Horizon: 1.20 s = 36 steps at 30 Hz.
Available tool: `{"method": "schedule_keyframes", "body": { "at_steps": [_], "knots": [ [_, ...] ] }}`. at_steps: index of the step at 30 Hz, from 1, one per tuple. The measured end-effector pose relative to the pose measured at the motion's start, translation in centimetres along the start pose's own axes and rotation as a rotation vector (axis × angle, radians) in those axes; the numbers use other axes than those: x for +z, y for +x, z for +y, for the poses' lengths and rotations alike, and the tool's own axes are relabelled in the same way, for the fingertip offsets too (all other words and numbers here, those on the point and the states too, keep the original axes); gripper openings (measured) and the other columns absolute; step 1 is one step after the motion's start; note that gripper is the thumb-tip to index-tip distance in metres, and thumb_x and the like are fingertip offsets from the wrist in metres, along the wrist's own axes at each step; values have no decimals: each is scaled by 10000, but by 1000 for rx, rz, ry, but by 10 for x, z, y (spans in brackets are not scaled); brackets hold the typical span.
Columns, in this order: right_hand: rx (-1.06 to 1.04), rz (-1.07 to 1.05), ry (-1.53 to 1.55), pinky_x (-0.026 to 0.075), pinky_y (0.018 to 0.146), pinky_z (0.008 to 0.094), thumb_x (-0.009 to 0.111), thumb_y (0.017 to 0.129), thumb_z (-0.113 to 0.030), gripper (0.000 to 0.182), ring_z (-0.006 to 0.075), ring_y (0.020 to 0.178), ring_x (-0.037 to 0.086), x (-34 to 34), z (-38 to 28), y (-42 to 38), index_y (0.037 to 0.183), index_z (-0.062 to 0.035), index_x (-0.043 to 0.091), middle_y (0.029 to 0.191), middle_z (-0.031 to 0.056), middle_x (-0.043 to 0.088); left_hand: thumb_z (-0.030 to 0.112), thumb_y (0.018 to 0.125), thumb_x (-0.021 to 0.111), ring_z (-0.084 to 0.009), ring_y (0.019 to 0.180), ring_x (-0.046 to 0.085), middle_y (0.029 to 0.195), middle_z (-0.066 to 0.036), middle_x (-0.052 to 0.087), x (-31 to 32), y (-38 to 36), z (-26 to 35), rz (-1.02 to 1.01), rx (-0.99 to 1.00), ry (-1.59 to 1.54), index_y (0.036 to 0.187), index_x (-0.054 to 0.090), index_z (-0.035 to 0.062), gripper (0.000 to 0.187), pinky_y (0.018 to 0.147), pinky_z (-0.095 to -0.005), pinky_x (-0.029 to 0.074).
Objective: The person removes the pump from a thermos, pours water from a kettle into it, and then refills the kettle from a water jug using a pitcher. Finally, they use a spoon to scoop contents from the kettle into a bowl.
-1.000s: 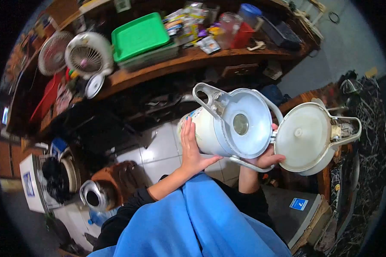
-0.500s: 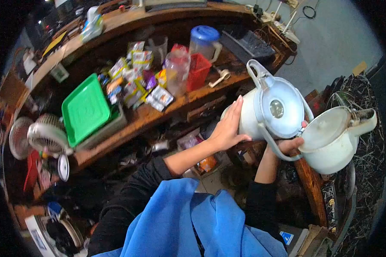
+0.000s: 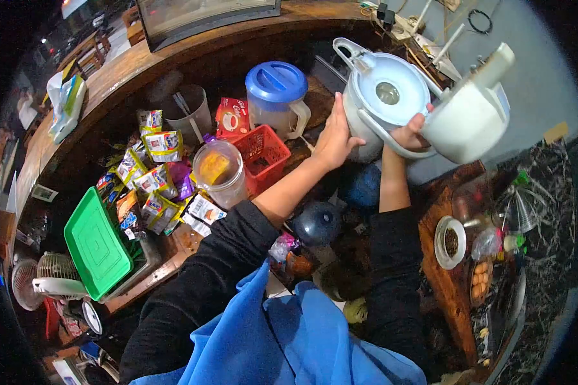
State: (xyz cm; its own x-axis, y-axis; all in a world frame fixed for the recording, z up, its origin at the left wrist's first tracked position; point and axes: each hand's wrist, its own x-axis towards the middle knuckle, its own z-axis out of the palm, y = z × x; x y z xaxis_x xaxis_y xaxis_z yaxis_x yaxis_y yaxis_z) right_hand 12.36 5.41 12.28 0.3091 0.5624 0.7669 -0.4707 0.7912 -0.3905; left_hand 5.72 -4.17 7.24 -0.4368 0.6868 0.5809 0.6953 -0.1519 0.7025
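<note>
A white kettle-like container (image 3: 392, 88) with a raised handle and a round opening in its pale blue top is held up at the upper right. Its hinged white lid (image 3: 472, 122) hangs open on the right. My left hand (image 3: 334, 138) presses flat against the container's left side, fingers stretched out and pointing up. My right hand (image 3: 412, 136) grips the container near the hinge, between the body and the lid, with fingers curled; part of it is hidden by the container.
On the wooden shelf stand a blue-lidded pitcher (image 3: 276, 83), a red basket (image 3: 261, 154), a clear jar (image 3: 219, 172), sachets (image 3: 164, 146) and a green tray (image 3: 97, 244). At right are a bowl (image 3: 451, 242) and eggs (image 3: 480, 281).
The view has shifted. The container and both hands appear higher and slightly further left. The lid has swung up, and its inside no longer faces the camera.
</note>
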Motion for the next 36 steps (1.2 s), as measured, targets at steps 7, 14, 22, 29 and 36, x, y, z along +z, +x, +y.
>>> {"method": "schedule_keyframes", "body": {
  "at_steps": [7,14,22,29,36],
  "knots": [
    [133,91,-140,407,730,404,608,703,-408,556,281,821,526,41,73,21,898,105,519,926,212,537,155,646,664,-407,1163,249,1303,-267,142,14,45,-35,167,-76,264,1261,-72,-60,983,942,-393,283],
    [308,38,-228,372,829,374,634,694,-405,660,281,939,484,78,123,36,1017,131,422,1048,216,475,100,668,633,-403,1170,242,1307,-254,142,28,65,-47,293,-257,293,1273,17,-36,874,947,-387,282],
    [588,-149,-94,372,743,289,507,816,-308,352,161,858,437,24,54,-75,902,-1,359,946,113,414,-47,762,424,-211,1132,355,1205,-111,354,1,-59,13,369,-430,-570,1226,267,13,494,948,-325,279],
    [962,-1111,-261,394,569,307,500,793,-408,450,161,577,506,53,20,-112,654,17,552,567,79,521,4,758,456,-228,1106,374,1156,-127,393,-6,-106,-18,310,-549,-557,1168,340,30,427,901,-318,315],
    [1485,-640,499,404,659,273,493,834,-241,239,138,725,497,51,17,-113,955,-34,487,821,34,501,66,756,490,-241,1071,401,1130,-144,414,-16,-114,-24,239,-521,-450,1145,371,37,408,885,-324,329]
  ]
}}
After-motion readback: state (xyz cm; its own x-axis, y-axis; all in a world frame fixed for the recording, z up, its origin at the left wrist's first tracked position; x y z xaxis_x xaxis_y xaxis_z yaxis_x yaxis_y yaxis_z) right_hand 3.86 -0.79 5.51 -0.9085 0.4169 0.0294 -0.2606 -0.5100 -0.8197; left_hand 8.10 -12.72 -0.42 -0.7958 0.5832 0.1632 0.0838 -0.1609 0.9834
